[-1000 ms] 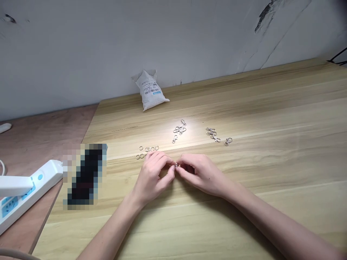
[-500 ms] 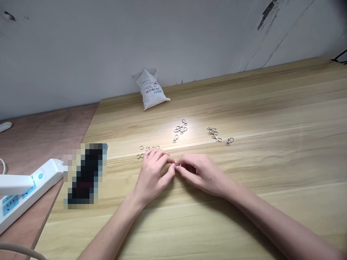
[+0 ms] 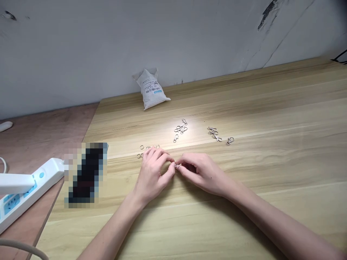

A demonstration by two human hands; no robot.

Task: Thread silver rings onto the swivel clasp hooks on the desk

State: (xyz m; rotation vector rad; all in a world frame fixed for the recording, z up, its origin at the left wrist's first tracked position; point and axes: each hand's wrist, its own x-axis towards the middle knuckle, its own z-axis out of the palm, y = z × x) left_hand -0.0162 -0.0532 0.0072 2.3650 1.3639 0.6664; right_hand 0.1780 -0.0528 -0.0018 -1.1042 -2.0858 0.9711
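My left hand (image 3: 153, 172) and my right hand (image 3: 202, 171) meet fingertip to fingertip low over the wooden table (image 3: 244, 108). Both pinch a small metal ring and clasp piece (image 3: 177, 166) between them. Just behind my left hand lie several loose split rings (image 3: 143, 150). Farther back are two small heaps of silver lobster clasps, one at the centre (image 3: 180, 129) and one to the right (image 3: 215, 134).
A white pouch with a barcode label (image 3: 151, 88) leans against the wall at the back. A blurred dark object (image 3: 86, 175) lies at the table's left edge. A white power strip (image 3: 24, 191) rests on the lower reddish surface to the left.
The hands stay almost still; the fingertips have shifted slightly on the small metal piece. Nothing else has moved.
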